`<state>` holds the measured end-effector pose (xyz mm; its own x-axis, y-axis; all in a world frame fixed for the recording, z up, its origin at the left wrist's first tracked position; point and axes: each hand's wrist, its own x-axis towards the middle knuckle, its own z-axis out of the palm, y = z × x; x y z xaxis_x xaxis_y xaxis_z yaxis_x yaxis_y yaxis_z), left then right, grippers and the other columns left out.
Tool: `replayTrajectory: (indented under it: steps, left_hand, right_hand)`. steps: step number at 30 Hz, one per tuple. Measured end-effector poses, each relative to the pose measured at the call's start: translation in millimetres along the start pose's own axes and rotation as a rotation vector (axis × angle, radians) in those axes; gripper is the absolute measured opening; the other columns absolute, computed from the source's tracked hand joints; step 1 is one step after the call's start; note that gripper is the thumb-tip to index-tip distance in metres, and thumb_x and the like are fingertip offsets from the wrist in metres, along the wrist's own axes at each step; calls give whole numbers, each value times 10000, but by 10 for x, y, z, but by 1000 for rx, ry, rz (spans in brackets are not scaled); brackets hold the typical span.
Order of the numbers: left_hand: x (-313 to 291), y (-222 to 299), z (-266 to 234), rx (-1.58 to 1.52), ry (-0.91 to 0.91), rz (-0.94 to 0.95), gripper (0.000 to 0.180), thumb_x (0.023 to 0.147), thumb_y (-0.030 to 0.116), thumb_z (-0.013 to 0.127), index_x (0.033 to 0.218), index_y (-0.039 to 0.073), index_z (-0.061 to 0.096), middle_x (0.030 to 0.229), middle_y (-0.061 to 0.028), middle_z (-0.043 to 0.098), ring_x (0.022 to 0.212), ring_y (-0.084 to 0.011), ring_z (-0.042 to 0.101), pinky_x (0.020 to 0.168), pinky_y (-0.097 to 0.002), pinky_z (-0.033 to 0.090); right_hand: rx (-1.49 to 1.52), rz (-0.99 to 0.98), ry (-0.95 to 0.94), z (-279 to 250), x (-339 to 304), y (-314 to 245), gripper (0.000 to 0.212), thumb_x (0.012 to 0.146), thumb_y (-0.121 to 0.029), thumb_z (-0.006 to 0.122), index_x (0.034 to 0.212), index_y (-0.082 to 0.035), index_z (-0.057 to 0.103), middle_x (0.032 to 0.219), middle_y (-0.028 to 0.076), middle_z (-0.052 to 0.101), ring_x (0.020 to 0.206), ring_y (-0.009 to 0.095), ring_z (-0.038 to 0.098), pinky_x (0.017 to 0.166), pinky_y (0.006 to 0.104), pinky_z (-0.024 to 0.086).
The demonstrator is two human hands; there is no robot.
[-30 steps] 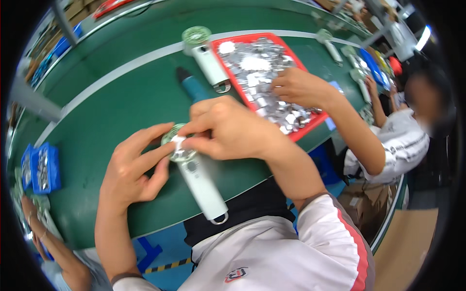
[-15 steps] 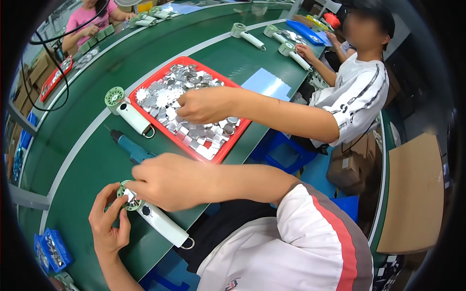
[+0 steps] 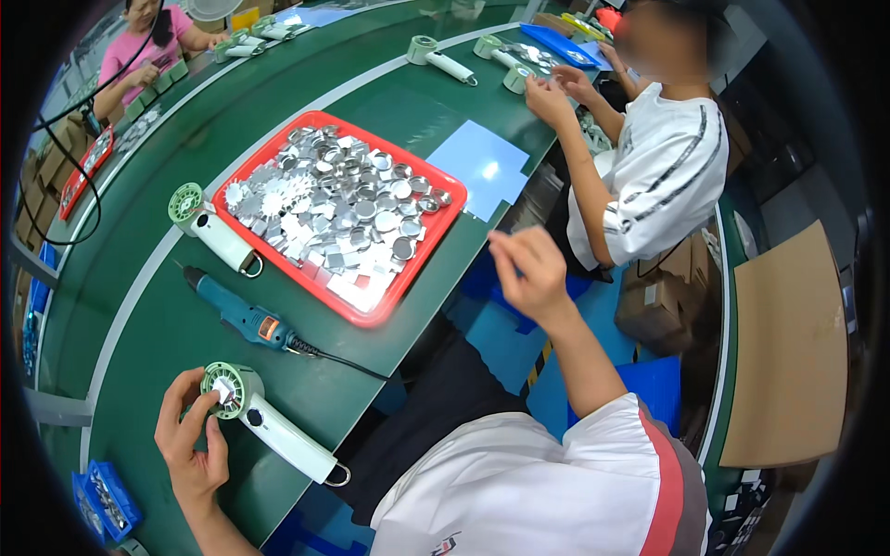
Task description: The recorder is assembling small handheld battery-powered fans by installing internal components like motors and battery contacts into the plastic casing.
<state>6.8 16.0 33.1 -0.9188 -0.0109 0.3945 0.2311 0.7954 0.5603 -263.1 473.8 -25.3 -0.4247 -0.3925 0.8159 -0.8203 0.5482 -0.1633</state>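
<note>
White plastic, pale green head: a handheld fan (image 3: 289, 438) lies at the near edge of the green table (image 3: 139, 324), its handle end and metal loop toward the person. Left hand (image 3: 193, 447) curved about the round head, holding it, a fingertip on the small white piece (image 3: 223, 394) inside. Right hand (image 3: 533, 276) raised beyond the table edge, fingers curled; cannot tell whether it pinches anything. Teal electric screwdriver (image 3: 237, 311) just beyond the fan; farther off, a red tray (image 3: 373, 317) heaped with silvery parts (image 3: 345, 202), second fan (image 3: 222, 239) beside it.
</note>
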Motion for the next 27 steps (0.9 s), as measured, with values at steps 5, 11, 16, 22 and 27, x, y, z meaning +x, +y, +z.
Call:
replayTrajectory:
  steps: [5,11,16,22,27]
  left_hand:
    - [22,-20,47,20,51,35,311,887,-23,624,1162,-45,769,1352,-285,709,1141,-407,755,1006,-462,606]
    - [-5,-66,30,-15,28,19,301,921,-20,616,1177,-55,769,1375,-298,697,1199,-416,749,1053,-474,596]
    - [-18,-83,25,-28,27,3,285,953,-17,605,1181,-57,772,1405,-296,688,1233,-410,741,1074,-475,590]
    - [-32,-108,9,-16,20,-8,284,960,-12,608,1184,-61,776,1412,-297,688,1247,-410,737,1076,-479,593]
    - [-34,-131,6,-19,14,-4,284,960,-9,608,1183,-63,776,1409,-298,689,1253,-413,738,1080,-482,593]
  right_hand:
    - [-102,97,-43,-141,100,603,284,934,52,783,1214,5,792,1129,173,766,1076,374,721,962,458,584]
    - [-90,59,-273,-232,109,1009,420,869,28,818,1283,-28,777,1345,116,772,1320,374,669,1135,469,551]
    - [-1,-36,-357,-170,107,1218,444,831,-43,901,1260,-46,787,1321,105,770,1269,358,682,1094,457,566]
    - [-14,-155,-282,-144,105,1225,384,828,-81,935,1182,-33,793,1198,115,770,1075,336,727,946,450,599]
    - [-80,-231,-257,-131,108,1202,370,838,-104,941,1166,-33,784,1143,109,766,1034,331,729,917,443,598]
